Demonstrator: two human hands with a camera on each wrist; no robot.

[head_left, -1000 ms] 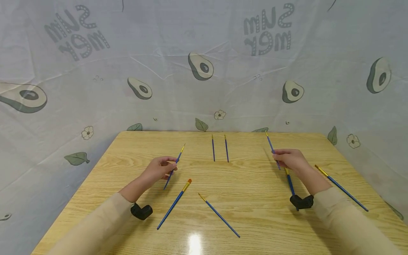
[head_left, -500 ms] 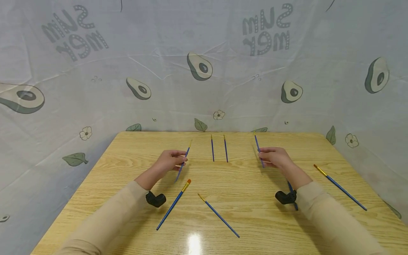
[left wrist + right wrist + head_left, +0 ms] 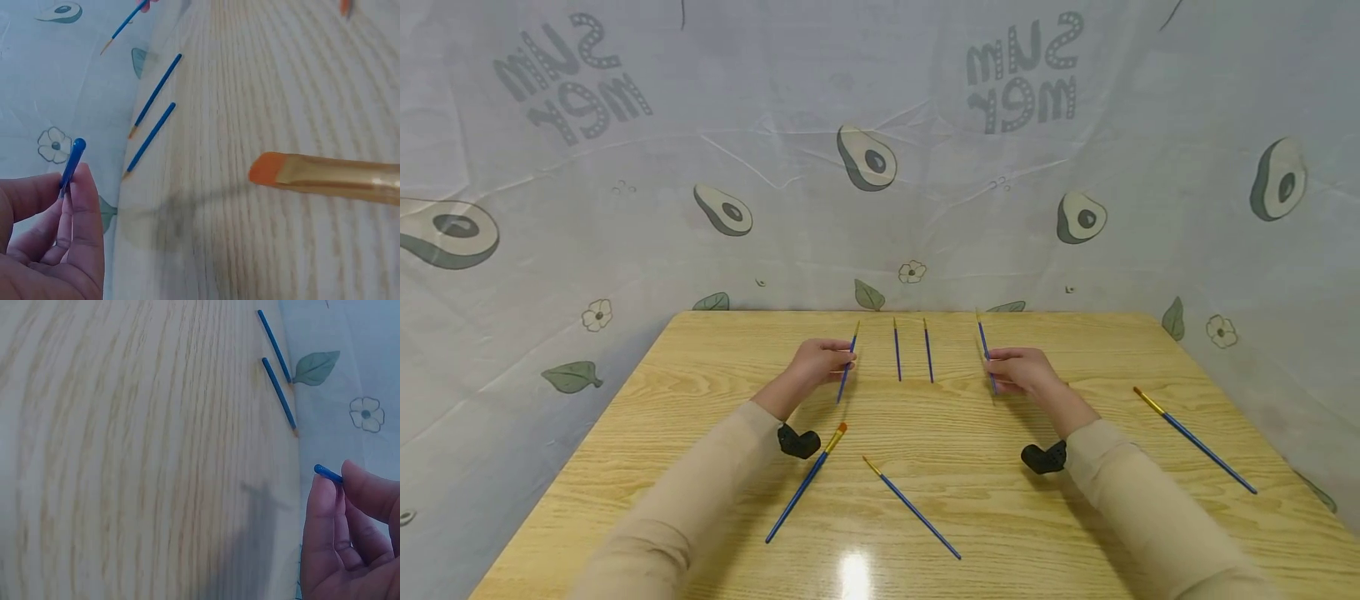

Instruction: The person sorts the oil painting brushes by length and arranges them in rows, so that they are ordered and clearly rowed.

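My left hand (image 3: 822, 364) pinches a thin blue paintbrush (image 3: 843, 385) between thumb and fingers, its bristle end pointing to the back of the table. In the left wrist view the rounded handle end of this paintbrush (image 3: 77, 147) sticks up from the fingertips. My right hand (image 3: 1024, 369) pinches another thin blue paintbrush (image 3: 983, 335), also tip to the back. Between the hands, two thin paintbrushes lie side by side near the back edge, a left one (image 3: 898, 354) and a right one (image 3: 928, 354).
On the wooden table (image 3: 737, 500) lie a thick orange-tipped paintbrush (image 3: 805, 487) at front left, a slimmer paintbrush (image 3: 917, 515) at front middle and a thick paintbrush (image 3: 1198, 442) at right. My right forearm hides the spot beneath it. A printed curtain (image 3: 805, 250) hangs behind the table.
Both hands have moved inward with their paintbrushes, the left to the right and farther back, the right to the left. A paintbrush under the right forearm has gone out of sight behind it.
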